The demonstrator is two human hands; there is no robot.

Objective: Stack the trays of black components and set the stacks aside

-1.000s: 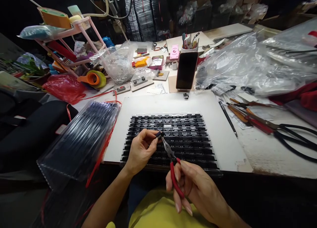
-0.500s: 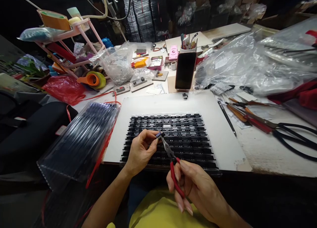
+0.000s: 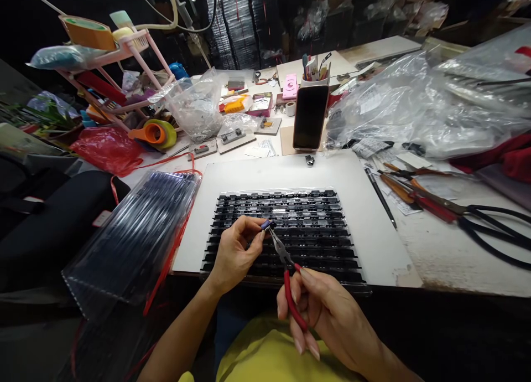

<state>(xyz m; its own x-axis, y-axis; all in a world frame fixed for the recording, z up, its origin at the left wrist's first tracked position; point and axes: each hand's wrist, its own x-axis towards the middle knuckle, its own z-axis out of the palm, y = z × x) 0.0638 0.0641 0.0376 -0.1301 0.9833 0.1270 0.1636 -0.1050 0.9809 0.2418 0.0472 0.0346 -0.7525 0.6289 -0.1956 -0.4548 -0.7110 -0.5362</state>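
Observation:
Between thumb and forefinger, my left hand (image 3: 237, 252) pinches a small dark connector-like part (image 3: 266, 225) with a row of metal pins. My right hand (image 3: 327, 313) is closed around the red handles of long-nose pliers (image 3: 284, 254), whose tips meet the part's right end. Whether the tips grip it or only touch it, I cannot tell. Both hands are over the near half of a clear plastic tray (image 3: 343, 218) filled with rows of similar black parts. The tray lies on a white board (image 3: 240, 171).
A phone (image 3: 310, 118) stands upright behind the board, with a small metal-and-black piece (image 3: 310, 160) in front. Filled plastic trays (image 3: 141, 232) with red strapping lie at left. Scissors (image 3: 468, 210), a black pen (image 3: 380, 197) and clear plastic bags (image 3: 398, 105) are at right.
The pliers' handles and my right hand have shifted very slightly left. My left hand keeps the small part in nearly the same place.

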